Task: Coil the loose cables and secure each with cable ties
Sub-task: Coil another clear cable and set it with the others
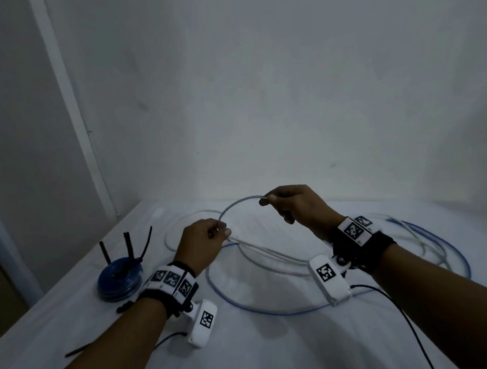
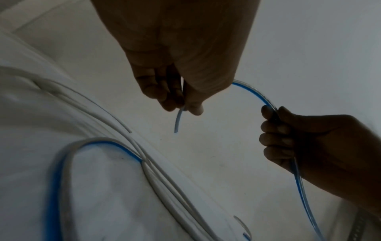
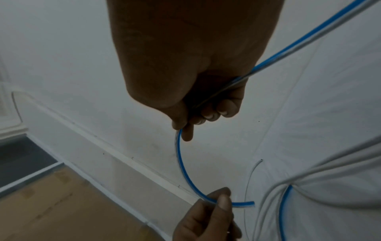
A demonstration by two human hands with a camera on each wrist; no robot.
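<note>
Above the wrinkled white sheet (image 1: pixel 279 343), both hands' grips pinch a thin, glossy blue cable (image 1: pixel 238 204) bowed into an arc: left hand (image 1: pixel 203 240), right hand (image 1: pixel 294 206).

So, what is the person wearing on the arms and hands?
The hands, left hand and right hand, are bare, with no sleeves. Each wrist carries a black strap with white blocks printed with black square markers. A white camera housing hangs below each wrist, also marked, with a thin black cable.

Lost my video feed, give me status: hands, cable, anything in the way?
Left hand pinches blue cable near its free end; right hand grips it further along. Uncoiled. White cables tangled alongside.
</note>
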